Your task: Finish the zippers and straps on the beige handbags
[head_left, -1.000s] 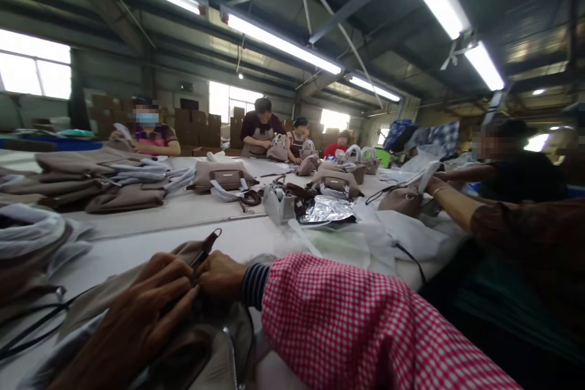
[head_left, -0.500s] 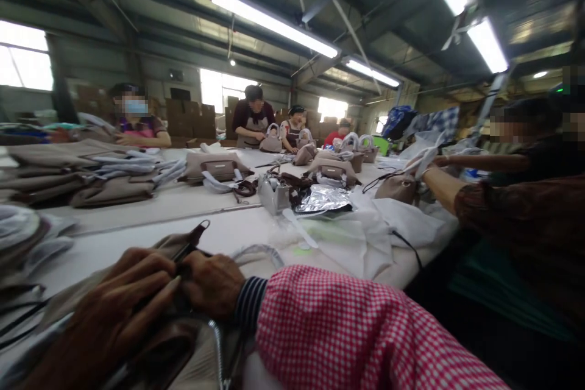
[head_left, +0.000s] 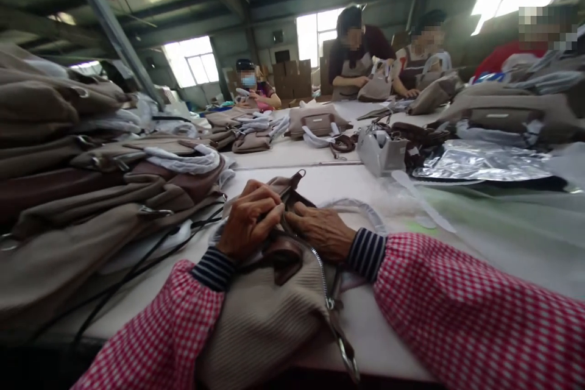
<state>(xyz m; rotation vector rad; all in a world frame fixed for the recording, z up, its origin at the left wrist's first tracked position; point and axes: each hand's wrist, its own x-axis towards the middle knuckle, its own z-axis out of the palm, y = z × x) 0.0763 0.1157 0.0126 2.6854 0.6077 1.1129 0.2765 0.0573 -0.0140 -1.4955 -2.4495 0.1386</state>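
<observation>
Bag (head_left: 269,317): lay at six o'clock on the near edge of the table (head_left: 388,341); its ribbed cloth slumped in folds, so I judged it soft, light, hardly slippery and not fragile.
Zip (head_left: 319,262): ran down the bag's right side, with a hard metal clip (head_left: 348,358) near its lower end; a poor handhold, I thought.
Left hand (head_left: 250,219): its grip was pinched on the bag's upper edge, the firmest-looking place to take hold.
Right hand (head_left: 322,231): rested at the bag's mouth, fingertips hidden, so I couldn't tell whether its grip had closed on anything.
Pile of bags (head_left: 114,207): loomed at nine o'clock, far larger than half a second earlier, the view having swung left.
Tape dispenser (head_left: 384,149): sat at one o'clock, where it had been near twelve.
Bending co-worker (head_left: 361,61): showed around one o'clock, formerly eleven; the person formerly at three was out of sight.
</observation>
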